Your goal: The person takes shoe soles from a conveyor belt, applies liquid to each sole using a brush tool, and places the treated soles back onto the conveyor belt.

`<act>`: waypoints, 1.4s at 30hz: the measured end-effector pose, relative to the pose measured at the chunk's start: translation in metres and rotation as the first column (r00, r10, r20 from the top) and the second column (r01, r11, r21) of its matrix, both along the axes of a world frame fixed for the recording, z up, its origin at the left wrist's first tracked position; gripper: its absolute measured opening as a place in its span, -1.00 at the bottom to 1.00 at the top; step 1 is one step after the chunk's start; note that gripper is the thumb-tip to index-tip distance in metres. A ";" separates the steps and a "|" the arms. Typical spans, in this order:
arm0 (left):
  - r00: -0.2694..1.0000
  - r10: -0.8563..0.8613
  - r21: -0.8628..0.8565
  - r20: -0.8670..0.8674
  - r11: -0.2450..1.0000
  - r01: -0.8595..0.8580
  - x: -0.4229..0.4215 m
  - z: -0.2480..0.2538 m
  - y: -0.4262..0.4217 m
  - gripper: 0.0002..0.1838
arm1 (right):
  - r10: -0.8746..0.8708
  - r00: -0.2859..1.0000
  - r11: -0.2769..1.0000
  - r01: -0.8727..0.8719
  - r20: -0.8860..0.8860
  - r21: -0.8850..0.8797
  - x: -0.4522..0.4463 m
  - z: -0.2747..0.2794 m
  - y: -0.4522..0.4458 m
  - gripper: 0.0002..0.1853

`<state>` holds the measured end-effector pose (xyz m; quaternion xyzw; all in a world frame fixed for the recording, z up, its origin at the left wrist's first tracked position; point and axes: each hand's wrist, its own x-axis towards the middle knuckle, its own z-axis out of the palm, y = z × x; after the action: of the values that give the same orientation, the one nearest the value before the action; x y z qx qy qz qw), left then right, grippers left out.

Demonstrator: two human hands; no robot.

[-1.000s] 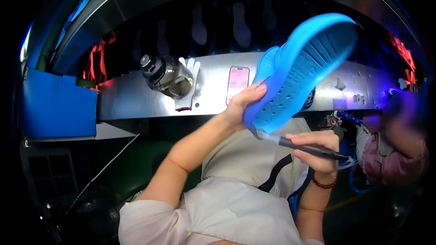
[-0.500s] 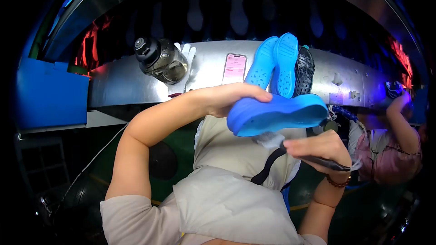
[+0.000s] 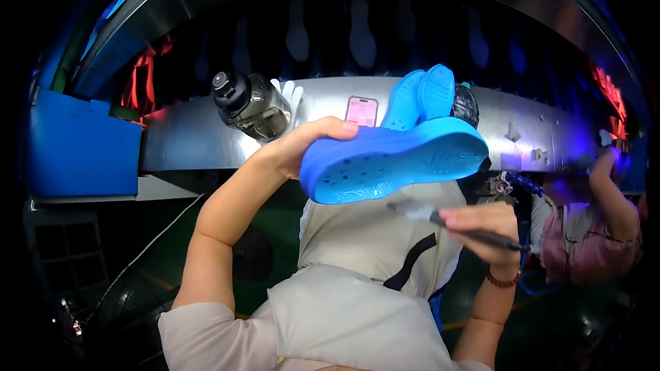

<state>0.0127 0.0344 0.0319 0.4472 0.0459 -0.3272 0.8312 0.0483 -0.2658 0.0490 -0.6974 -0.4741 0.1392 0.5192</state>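
Head view: left hand (image 3: 295, 143) grips one end of a blue sole (image 3: 395, 159), held up in front of the bench (image 3: 196, 143), inner face toward the camera. Right hand (image 3: 487, 228) holds a black-handled brush (image 3: 478, 234), blurred tip just under the sole's lower edge; contact unclear. On bench: two more blue soles (image 3: 436, 95), dark sole (image 3: 466, 106) beside them, phone (image 3: 361, 110), bottle (image 3: 253, 104) by white glove (image 3: 294, 93). Another person (image 3: 588, 240) at far right.

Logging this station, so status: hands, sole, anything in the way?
Left hand gripping blue sole. Right hand holding brush, bristles just off sole. Nothing seen between them.
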 end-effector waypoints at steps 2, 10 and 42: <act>0.951 0.278 -0.019 -0.135 0.959 -0.283 -0.001 0.000 0.001 -0.38 | -0.009 1.000 0.996 0.007 0.023 0.089 -0.008 0.008 -0.001 -0.75; 0.949 0.311 -0.629 -0.054 0.727 -0.274 0.016 -0.072 -0.071 -0.04 | -0.400 0.821 0.902 0.432 -0.408 -0.017 0.006 -0.021 0.038 -0.82; 0.879 0.477 -0.569 0.017 0.727 -0.384 0.042 -0.019 -0.092 -0.09 | -0.089 0.993 0.981 0.101 -0.079 0.164 -0.029 0.000 0.004 -0.79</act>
<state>0.0550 -0.0571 0.0132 0.1914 -0.0147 -0.0866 0.9776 0.0191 -0.2619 0.0487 -0.6678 -0.4312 0.0988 0.5987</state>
